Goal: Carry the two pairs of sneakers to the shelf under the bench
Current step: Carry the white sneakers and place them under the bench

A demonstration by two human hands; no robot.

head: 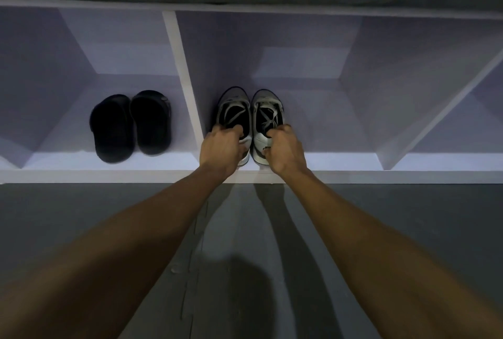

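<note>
1. The white shelf [109, 175] under the bench is split into cubbies by white dividers, and the view looks down into them from above, with the dark floor [81, 216] in the near part of the shot.
2. The left cubby has a pair of black slides [130, 125] in it, side by side and touching, toes pointing to the far wall, sitting toward the right half of that cubby.
3. The middle cubby holds one pair of grey and white sneakers [251, 121]. They're tucked into its left side, just beside the divider [182, 72], toes pointing far, heels right at the near edge of the shelf. The two shoes sit pressed up against each other.
4. The left hand [221, 148] is closed on the heel of the left sneaker, fingers hooked down into the shoe opening.
5. The right hand [284, 149] is doing the same on the right sneaker, gripping its heel with fingers curled into the opening and the thumb on the outside back.
6. The rest of the middle cubby, to the right of the sneakers, is bare shelf floor. The cubby on the far right is only partly in frame, so can't really tell what's in it.
7. Only this one sneaker pair shows anywhere here.
8. Both forearms stretch out over the floor toward the shelf, throwing shadows on it.
</note>
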